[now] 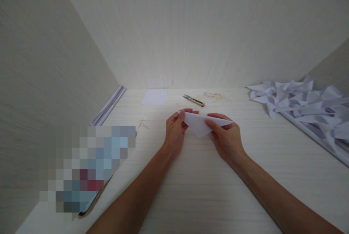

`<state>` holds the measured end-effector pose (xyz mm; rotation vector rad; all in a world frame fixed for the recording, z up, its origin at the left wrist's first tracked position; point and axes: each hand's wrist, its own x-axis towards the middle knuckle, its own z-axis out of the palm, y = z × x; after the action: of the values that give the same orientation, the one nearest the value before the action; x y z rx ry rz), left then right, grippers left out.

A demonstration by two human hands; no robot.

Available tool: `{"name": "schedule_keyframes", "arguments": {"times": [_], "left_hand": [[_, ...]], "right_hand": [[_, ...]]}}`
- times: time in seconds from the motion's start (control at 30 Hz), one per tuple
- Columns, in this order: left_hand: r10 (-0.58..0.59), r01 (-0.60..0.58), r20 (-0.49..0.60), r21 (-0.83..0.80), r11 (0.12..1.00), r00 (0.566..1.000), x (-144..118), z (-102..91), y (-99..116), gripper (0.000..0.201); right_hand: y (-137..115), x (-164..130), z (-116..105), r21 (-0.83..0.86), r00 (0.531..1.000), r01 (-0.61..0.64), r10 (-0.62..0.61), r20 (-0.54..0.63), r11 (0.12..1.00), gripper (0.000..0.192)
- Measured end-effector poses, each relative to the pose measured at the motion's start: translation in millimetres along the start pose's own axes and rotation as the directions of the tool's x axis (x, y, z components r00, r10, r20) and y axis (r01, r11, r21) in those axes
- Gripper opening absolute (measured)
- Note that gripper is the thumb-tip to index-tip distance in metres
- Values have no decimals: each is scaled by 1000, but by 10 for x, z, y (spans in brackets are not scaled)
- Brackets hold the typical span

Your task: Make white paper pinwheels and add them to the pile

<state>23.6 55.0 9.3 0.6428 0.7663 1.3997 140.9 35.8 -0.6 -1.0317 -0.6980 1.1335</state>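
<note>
White paper triangle, already folded, over the table: our left hand pinches one end, our right hand the other; shaped paper pieces lie heaped rightward, a flat sheet unfolded beyond.

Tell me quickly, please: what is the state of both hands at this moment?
Left hand: closed, pinching the triangular white paper near one corner.
Right hand: closed, holding the same paper, thumb on top.
</note>
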Motion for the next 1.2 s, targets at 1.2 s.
{"name": "schedule_keyframes", "arguments": {"times": [1.2], "left_hand": [[28, -52, -152, -156, 986, 988, 10, -1, 21, 13]], "right_hand": [[-14, 20, 23, 187, 992, 91, -105, 66, 978, 20]]}}
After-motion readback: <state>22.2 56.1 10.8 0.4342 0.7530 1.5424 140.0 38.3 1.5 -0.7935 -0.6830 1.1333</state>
